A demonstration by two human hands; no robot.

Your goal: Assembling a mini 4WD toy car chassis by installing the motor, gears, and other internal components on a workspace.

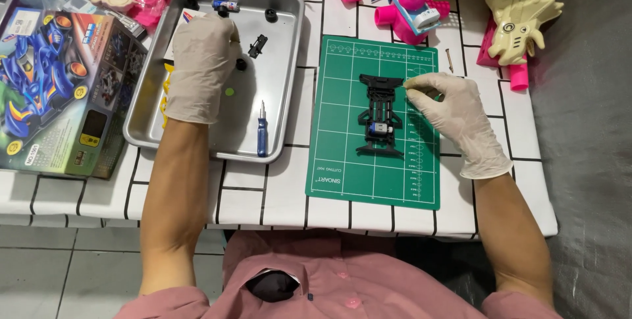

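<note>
My left hand (201, 65), in a pale glove, reaches into the metal tray (283, 105), palm down, with the fingers (227, 29) curled toward the far end. They sit right by a small blue-and-silver part (226, 5) near the tray's far wall, but I cannot tell whether they are clamped on anything. Beside that hand lie a small black bracket (258, 46), a black wheel (271, 13) and a blue-handled screwdriver (262, 129), which rests near the tray's near edge.

My right hand (454, 118), gloved too, rests on the right side of the green cutting mat (349, 174). Its fingers (418, 85) are pinched together just beside the far right corner of the black toy car chassis (380, 111); whether something tiny is between them, I cannot tell. The chassis lies flat in the middle of the mat, a small silver motor (380, 129) seated toward its near end.

The mat and tray sit side by side on the white grid-lined tabletop (263, 194). A toy car kit box (56, 88) lies left of the tray, and a loose screw (450, 59) lies beyond the mat's far right corner.
</note>
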